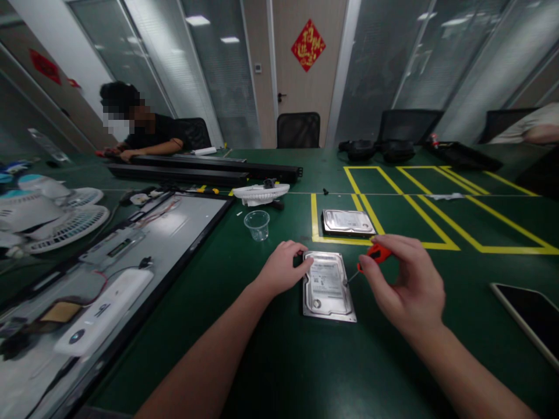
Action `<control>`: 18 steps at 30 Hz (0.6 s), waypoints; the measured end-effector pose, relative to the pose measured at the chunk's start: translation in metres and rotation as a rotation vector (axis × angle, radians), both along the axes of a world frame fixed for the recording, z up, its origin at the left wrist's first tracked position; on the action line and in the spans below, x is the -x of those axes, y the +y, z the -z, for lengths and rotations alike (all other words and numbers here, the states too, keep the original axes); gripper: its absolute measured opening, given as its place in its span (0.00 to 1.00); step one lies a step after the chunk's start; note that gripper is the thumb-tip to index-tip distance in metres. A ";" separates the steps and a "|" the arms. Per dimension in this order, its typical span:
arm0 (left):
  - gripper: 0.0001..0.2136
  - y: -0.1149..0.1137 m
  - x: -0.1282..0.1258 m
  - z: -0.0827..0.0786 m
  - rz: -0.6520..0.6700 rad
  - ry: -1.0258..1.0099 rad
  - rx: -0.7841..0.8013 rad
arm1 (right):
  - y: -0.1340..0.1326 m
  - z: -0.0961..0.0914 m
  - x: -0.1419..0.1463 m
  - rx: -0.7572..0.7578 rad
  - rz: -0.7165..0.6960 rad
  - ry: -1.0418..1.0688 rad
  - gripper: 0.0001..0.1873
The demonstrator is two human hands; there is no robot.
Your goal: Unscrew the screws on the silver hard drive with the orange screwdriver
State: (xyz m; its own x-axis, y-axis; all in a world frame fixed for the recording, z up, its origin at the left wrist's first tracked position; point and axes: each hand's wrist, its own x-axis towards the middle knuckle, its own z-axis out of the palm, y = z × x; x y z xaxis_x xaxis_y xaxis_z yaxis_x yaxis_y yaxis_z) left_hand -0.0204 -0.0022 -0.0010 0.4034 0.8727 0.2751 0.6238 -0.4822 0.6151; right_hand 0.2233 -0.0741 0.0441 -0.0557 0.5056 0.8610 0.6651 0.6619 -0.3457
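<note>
A silver hard drive [327, 286] lies flat on the green table in front of me. My left hand [283, 267] rests curled against its left edge and top corner, steadying it. My right hand [404, 279] pinches a small screwdriver with a red handle [376, 253]; its thin shaft points down-left to the drive's right edge. A second hard drive [348, 222] lies farther back, inside a yellow taped box.
A clear plastic cup [257, 224] stands behind my left hand. A large opened flat panel [109, 273] with boards and wires fills the left. White fan parts [261, 193], long black bars [205, 169], a dark tablet [530, 314] at right. A person sits at the far left.
</note>
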 end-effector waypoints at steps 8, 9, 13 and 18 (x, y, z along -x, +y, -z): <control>0.11 -0.001 0.000 -0.002 0.003 -0.004 0.006 | 0.000 -0.001 0.001 -0.008 -0.002 -0.005 0.29; 0.11 -0.001 0.000 -0.002 0.002 -0.006 0.006 | 0.000 0.000 0.001 0.005 -0.007 0.008 0.28; 0.11 0.000 0.000 -0.001 0.006 -0.006 0.006 | -0.003 0.003 0.001 0.079 -0.030 0.051 0.27; 0.10 0.000 0.000 0.000 0.002 0.005 -0.001 | -0.003 0.004 0.000 0.080 -0.031 0.058 0.27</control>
